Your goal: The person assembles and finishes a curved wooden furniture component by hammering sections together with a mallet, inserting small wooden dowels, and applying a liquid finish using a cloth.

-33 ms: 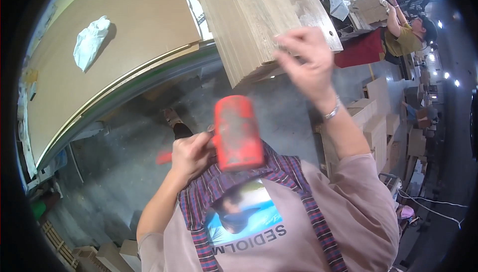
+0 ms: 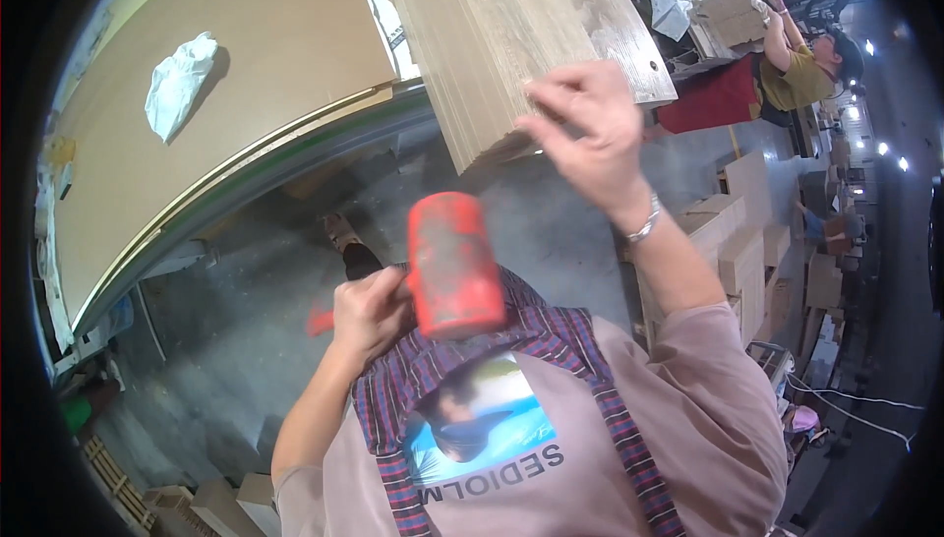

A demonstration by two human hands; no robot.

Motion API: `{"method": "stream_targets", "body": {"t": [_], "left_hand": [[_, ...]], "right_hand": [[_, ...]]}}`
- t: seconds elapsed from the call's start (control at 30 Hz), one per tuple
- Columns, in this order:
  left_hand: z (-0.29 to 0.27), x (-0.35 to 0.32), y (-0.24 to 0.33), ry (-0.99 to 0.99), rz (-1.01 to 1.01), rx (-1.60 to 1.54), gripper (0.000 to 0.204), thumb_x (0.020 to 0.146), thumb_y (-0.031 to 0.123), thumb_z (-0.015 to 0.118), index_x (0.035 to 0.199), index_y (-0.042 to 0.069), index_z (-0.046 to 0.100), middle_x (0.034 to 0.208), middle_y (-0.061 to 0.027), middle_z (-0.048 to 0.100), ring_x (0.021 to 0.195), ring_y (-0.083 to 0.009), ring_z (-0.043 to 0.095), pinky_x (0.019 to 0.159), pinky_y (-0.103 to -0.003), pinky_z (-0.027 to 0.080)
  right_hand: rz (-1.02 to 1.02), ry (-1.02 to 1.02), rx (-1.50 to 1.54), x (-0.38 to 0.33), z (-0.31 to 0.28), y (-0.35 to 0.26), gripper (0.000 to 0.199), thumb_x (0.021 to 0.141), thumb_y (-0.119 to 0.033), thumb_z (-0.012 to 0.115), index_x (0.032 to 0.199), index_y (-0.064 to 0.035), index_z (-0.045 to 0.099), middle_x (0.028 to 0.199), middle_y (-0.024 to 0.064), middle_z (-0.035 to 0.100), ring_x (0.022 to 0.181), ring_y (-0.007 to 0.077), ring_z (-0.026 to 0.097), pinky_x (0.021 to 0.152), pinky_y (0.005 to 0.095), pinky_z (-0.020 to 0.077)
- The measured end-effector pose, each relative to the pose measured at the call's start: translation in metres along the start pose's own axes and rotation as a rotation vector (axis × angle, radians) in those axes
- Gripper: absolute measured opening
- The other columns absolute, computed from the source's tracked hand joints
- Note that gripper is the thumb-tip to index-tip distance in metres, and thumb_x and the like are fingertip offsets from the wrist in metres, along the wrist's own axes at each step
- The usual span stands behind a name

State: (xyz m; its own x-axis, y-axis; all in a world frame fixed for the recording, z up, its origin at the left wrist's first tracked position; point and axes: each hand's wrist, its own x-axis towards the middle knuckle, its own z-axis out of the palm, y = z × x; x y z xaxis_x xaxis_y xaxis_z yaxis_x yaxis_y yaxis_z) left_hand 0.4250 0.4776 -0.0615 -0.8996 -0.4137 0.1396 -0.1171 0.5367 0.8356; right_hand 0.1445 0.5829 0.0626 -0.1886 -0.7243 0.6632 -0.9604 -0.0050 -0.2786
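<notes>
Below the head camera, close against the chest, the left hand (image 2: 369, 311) is gripping a red mallet (image 2: 454, 267), fingers wrapped and closed around its handle, with a bit of red handle end poking out to the left of the fist and the worn cylindrical head standing up just beside the knuckles. Higher up, the right hand (image 2: 585, 134) is hovering at the near corner of a stack of pale wood-grain panels (image 2: 511, 35), its fingers curled loosely and parted; whether the fingertips are actually touching the top panel is not clear from this angle, and nothing is showing between them. The stack is lying on the edge of a long workbench (image 2: 265, 55) covered by a brown sheet, and a crumpled white cloth (image 2: 180, 80) is sitting well apart on that sheet. Judging by its look, the mallet is probably rubber-headed, fairly hefty at the head and forgiving on impact, so holding it low on the handle should be giving swing while a choked-up grip gives control. The panels are looking stiff and flat, with chippable edges and corners, and heavy as a stack, so they are best steadied from the faces or long edges. Another person in a yellow top (image 2: 796, 70) is working far to the right
</notes>
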Motion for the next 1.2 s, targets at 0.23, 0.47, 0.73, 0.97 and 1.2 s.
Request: {"method": "stream_targets", "body": {"t": [0.23,0.47,0.73,0.97,1.2], "left_hand": [[-0.007,-0.062,-0.023,0.260,-0.409,-0.269,0.021,0.073,-0.010,0.060,0.093,-0.002,0.062,0.071,-0.0069,0.064,0.064,-0.0076,0.057,0.060,-0.025,0.048],[-0.011,-0.096,-0.036,0.598,-0.622,-0.318,0.011,0.079,-0.006,0.065,0.090,-0.005,0.065,0.071,-0.0001,0.063,0.063,-0.0069,0.055,0.056,-0.023,0.045],[-0.023,-0.115,-0.054,0.697,-0.786,-0.348,0.012,0.082,0.003,0.069,0.093,0.002,0.063,0.059,0.0054,0.048,0.044,-0.0039,0.038,0.039,-0.022,0.026],[-0.023,-0.101,-0.050,0.702,-0.822,-0.342,0.010,0.084,0.004,0.069,0.086,0.002,0.059,0.057,0.0062,0.045,0.043,-0.0024,0.037,0.039,-0.022,0.026],[-0.028,-0.100,-0.055,0.716,-0.861,-0.425,0.010,0.084,0.005,0.069,0.087,0.004,0.059,0.059,0.0064,0.046,0.043,-0.0028,0.037,0.039,-0.021,0.027]], "right_hand": [[-0.056,0.211,-0.035,-0.016,0.028,-0.008,0.027,0.059,0.000,0.081,0.083,-0.0014,0.068,0.081,0.0065,0.060,0.074,0.0250,0.055,0.062,0.0339,0.0464],[-0.089,0.336,-0.055,-0.023,0.040,-0.011,0.026,0.060,0.007,0.080,0.082,-0.0028,0.071,0.081,0.0048,0.061,0.076,0.0229,0.055,0.065,0.0329,0.0465],[-0.074,0.205,-0.077,-0.043,0.026,-0.026,0.028,0.062,-0.003,0.081,0.088,-0.0077,0.073,0.089,0.0018,0.061,0.082,0.0220,0.052,0.075,0.0328,0.0416],[0.075,0.260,-0.196,-0.036,0.035,-0.018,0.033,0.063,-0.004,0.078,0.095,-0.0088,0.074,0.091,0.0009,0.063,0.087,0.0214,0.051,0.077,0.0313,0.0393],[0.055,0.289,-0.146,-0.027,0.040,-0.021,0.030,0.062,0.000,0.076,0.091,-0.0088,0.075,0.087,0.0020,0.063,0.082,0.0224,0.053,0.073,0.0333,0.0427]]}}
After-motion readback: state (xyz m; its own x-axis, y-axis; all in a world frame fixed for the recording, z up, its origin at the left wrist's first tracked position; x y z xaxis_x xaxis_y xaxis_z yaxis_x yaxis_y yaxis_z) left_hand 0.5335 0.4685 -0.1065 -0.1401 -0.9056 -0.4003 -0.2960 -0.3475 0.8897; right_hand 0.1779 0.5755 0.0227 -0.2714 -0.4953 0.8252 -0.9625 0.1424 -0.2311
